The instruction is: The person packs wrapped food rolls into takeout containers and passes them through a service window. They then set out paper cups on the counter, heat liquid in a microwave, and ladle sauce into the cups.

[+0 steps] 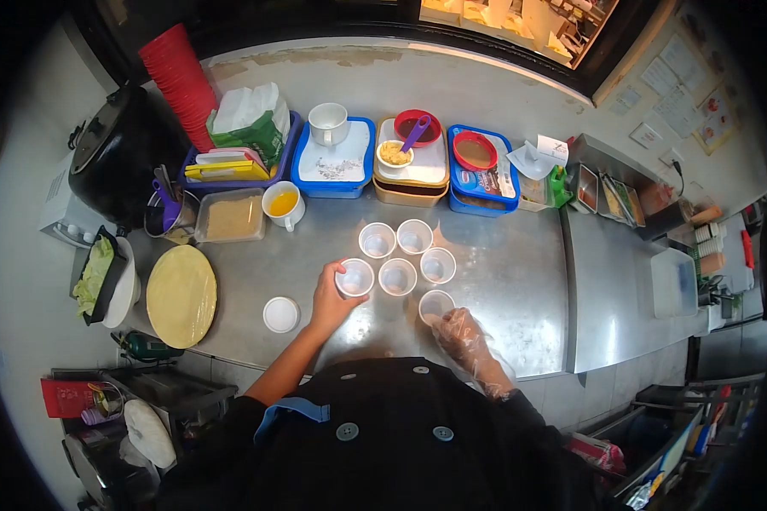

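You have six small cups (398,277) on the counter (520,298). Your left hand (332,307) curls around one. Your gloved right hand (464,335), fingers bent, holds another, nearest the front edge. Four more stand close by.

At the left of the bench (524,298) there is a yellow round disc (181,296), and near it a black tray (111,286) with green leaves (96,269). One white mug (278,219) contains yellow liquid (283,203). Behind, a tall red stack (177,77) is leaning. A purple spoon (416,129) stands in a small bowl (395,163), which rests on a lidded container (410,192).
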